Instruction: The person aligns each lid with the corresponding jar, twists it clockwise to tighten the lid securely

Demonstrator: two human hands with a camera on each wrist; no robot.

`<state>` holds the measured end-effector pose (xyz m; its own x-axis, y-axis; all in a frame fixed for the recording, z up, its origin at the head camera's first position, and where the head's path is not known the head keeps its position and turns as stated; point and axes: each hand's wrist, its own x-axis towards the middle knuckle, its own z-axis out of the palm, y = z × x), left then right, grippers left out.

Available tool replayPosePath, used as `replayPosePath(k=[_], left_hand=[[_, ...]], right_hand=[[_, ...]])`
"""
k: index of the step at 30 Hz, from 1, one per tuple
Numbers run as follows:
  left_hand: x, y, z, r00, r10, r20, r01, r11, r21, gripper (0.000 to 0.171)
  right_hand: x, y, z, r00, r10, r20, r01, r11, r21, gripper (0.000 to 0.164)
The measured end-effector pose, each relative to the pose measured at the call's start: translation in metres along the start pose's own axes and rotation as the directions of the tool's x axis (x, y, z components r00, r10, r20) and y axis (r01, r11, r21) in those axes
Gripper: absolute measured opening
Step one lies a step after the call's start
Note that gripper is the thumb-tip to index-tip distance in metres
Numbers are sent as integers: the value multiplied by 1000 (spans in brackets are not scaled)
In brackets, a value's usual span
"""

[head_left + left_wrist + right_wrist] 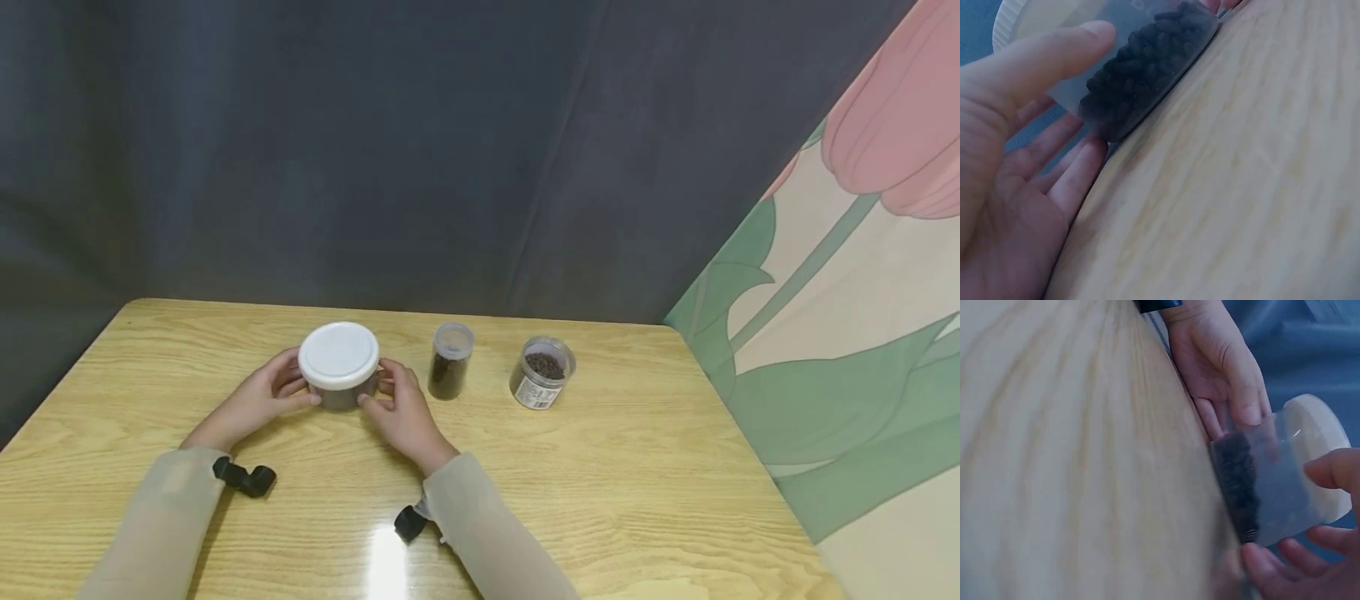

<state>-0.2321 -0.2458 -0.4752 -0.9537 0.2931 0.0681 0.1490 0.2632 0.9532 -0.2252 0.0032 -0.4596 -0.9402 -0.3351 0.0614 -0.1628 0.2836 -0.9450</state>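
Observation:
A clear plastic jar (343, 397) with a white lid (339, 354) stands at the left of the table. Dark bean-like pieces (1147, 62) fill its lower part. On its left side my left hand (258, 402) holds it, thumb (1079, 47) toward the front and fingers reaching round behind. From the right, my right hand (405, 414) grips the same jar, with its thumb (1333, 469) up near the lid and other fingers (1266, 565) low by the base. The lid sits flat on the jar.
Right of the hands stands a slim clear container (448, 375) with dark contents. Farther right, an open tub (536, 392) with a printed label holds brown granules. A dark curtain (375, 167) hangs behind the wooden table (637, 467); flower-patterned fabric (847, 333) borders the right.

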Motion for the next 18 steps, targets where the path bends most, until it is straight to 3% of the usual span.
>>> replayPosePath(k=[6, 11, 14, 18], left_hand=[[-2, -1, -4, 1000, -9, 12, 8, 996, 88, 84], [-5, 6, -10, 1000, 10, 18, -14, 970, 241, 69], [-5, 13, -13, 998, 38, 44, -52, 927, 371, 54], [-1, 23, -16, 992, 53, 115, -107, 838, 535, 42]], right_hand=[[-17, -19, -16, 993, 31, 115, -21, 996, -85, 68], [-35, -35, -49, 983, -89, 159, 123, 968, -219, 56], [-46, -45, -80, 965, -224, 136, 256, 921, -293, 40], [-58, -51, -128, 930, -367, 35, 348, 846, -404, 26]])
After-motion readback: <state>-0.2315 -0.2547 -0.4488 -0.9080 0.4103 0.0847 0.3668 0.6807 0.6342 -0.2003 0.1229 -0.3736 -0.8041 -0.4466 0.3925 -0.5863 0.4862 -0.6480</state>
